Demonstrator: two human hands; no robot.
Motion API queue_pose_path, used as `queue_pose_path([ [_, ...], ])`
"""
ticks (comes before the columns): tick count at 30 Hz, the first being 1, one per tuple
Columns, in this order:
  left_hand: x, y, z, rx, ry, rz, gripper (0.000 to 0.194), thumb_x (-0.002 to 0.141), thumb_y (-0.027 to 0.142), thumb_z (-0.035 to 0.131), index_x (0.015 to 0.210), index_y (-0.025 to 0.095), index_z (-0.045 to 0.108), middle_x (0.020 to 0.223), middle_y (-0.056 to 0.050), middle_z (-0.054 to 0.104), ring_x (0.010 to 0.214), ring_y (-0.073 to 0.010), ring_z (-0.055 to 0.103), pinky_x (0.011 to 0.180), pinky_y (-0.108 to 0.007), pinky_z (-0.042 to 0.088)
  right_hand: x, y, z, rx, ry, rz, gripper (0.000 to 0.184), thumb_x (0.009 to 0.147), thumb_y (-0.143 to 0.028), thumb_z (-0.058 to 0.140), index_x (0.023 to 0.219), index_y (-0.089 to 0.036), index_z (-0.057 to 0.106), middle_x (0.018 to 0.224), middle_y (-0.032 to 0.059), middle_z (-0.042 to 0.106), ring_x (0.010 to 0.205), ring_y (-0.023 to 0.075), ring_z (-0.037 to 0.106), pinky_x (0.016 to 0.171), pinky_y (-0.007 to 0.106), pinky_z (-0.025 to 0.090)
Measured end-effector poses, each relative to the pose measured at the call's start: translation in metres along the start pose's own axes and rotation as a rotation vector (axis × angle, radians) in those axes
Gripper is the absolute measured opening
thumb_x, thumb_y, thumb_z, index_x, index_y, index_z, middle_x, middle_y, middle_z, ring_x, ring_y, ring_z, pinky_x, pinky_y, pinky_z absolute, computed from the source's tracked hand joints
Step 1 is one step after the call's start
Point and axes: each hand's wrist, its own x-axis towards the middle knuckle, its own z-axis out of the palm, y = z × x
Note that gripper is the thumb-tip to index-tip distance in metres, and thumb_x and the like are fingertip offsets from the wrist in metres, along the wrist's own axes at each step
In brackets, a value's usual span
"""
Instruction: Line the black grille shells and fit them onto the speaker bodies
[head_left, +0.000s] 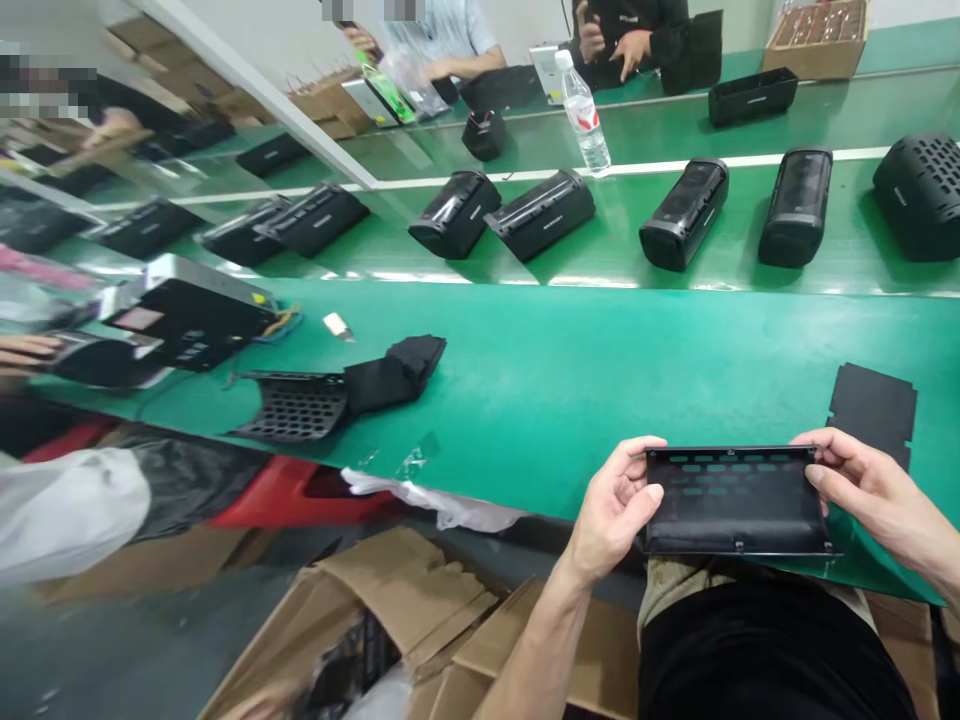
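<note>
A black perforated speaker grille (739, 510) is held up by its two short ends, over the near edge of the green bench. My left hand (619, 505) grips its left end, thumb on the inner face. At the opposite end, my right hand (862, 490) pinches the rim between thumb and fingers. Slots show along the grille's upper part, and small clips line its long edges. Just behind my right hand lies a flat black sheet (874, 405), partly covered by the hand. Farther left, another curved grille (296, 405) rests beside some folded black mesh pieces (394, 375).
Several black speakers, including one upright-ended speaker (796, 207), line the green conveyor (615, 225) behind the bench. A water bottle (583, 115) stands there. A black box-shaped device (199, 310) sits left. Open cartons (405, 590) are below. Other people work across and at left.
</note>
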Motion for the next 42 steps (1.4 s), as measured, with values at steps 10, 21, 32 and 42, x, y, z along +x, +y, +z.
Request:
queue_pose_path([
  [10,-0.002,-0.014,-0.002,-0.1,0.039,-0.059,0.059,0.087,0.049,0.078,0.135,0.017,0.066,0.1,-0.01,0.071,0.085,-0.0214,0.065,0.078,-0.032,0.051,0.004,0.017,-0.005,0.02,0.016,0.027,0.05,0.088,-0.062,0.079,0.121,-0.025,0.072,0.088,0.0014,0.063,0.071,0.0168,0.056,0.066,0.028,0.049],
  [21,0.005,-0.022,0.003,-0.196,0.115,-0.113,0.058,0.086,0.052,0.081,0.13,0.018,0.067,0.089,-0.006,0.073,0.075,-0.0175,0.066,0.074,-0.029,0.052,0.007,0.019,0.002,0.162,-0.001,0.104,0.062,0.085,-0.068,0.08,0.125,-0.022,0.068,0.073,-0.0018,0.059,0.064,0.0161,0.051,0.06,0.028,0.042],
  [32,0.007,-0.011,0.004,-0.269,0.115,-0.128,0.053,0.083,0.049,0.085,0.123,0.019,0.067,0.088,-0.004,0.075,0.077,-0.016,0.068,0.074,-0.026,0.054,0.008,0.004,0.012,0.355,-0.045,0.12,0.057,0.077,-0.065,0.09,0.108,-0.02,0.072,0.07,-0.0038,0.056,0.059,0.0114,0.05,0.057,0.024,0.045],
  [42,0.008,-0.01,0.002,-0.246,0.112,-0.116,0.051,0.085,0.047,0.083,0.123,0.018,0.066,0.092,-0.006,0.077,0.08,-0.0177,0.071,0.074,-0.026,0.055,0.008,-0.002,0.012,0.271,-0.068,0.05,0.045,0.083,-0.059,0.085,0.104,-0.02,0.073,0.072,-0.0034,0.056,0.06,0.011,0.049,0.056,0.023,0.044],
])
